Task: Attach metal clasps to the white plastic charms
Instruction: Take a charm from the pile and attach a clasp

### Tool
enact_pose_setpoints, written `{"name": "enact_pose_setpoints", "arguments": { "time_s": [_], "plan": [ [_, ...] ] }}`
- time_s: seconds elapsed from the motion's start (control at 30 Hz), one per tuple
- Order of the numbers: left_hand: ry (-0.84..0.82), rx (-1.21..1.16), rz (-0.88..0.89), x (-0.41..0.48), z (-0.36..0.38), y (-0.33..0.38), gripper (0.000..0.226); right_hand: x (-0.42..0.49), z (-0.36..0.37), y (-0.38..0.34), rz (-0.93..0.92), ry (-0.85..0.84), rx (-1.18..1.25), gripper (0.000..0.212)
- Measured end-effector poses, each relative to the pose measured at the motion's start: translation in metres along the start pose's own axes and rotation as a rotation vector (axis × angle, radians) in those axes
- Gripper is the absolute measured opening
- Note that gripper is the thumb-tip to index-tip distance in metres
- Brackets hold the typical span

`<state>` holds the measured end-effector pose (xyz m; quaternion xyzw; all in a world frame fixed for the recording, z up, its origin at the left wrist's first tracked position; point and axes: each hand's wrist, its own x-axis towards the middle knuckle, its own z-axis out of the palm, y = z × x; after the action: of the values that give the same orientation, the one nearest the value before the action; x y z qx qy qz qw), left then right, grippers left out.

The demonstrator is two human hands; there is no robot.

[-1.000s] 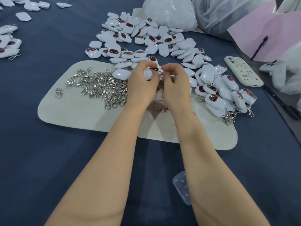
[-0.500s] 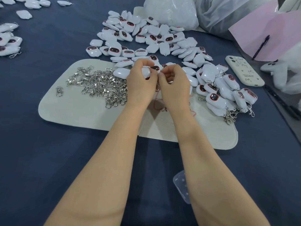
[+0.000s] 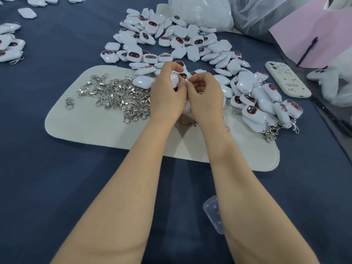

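Observation:
My left hand (image 3: 167, 96) grips a white plastic charm (image 3: 174, 80) above the cream felt mat (image 3: 91, 128). My right hand (image 3: 206, 96) meets it fingertip to fingertip, pinching something small at the charm's edge; a metal clasp there is mostly hidden. A heap of silver clasps (image 3: 116, 94) lies on the mat left of my hands, with one loose clasp (image 3: 69, 103) further left. Several charms without clasps (image 3: 171, 40) are piled behind the mat. Charms with clasps attached (image 3: 266, 105) lie to the right.
A cream phone (image 3: 287, 79) lies at the right, with pink paper and a pen (image 3: 308, 50) behind it. White plastic bags (image 3: 202, 12) sit at the back. More charms (image 3: 9, 48) lie far left. A clear plastic piece (image 3: 213, 212) lies on the blue cloth near my right forearm.
My hands have drawn closer together and shifted slightly toward me, the fingertips now touching at the charm's edge. The piles have not moved.

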<state>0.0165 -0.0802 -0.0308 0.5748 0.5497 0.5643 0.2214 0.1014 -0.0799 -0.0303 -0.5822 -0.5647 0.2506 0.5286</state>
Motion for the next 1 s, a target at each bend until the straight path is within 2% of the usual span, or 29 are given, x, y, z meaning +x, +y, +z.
{"name": "enact_pose_setpoints", "arguments": {
  "time_s": [1.0],
  "plan": [
    [-0.051,0.038,-0.032,-0.0003,-0.002,-0.0003,0.017,0.001,-0.0014,0.002,-0.001,-0.046,0.035,0.012]
  ]
}}
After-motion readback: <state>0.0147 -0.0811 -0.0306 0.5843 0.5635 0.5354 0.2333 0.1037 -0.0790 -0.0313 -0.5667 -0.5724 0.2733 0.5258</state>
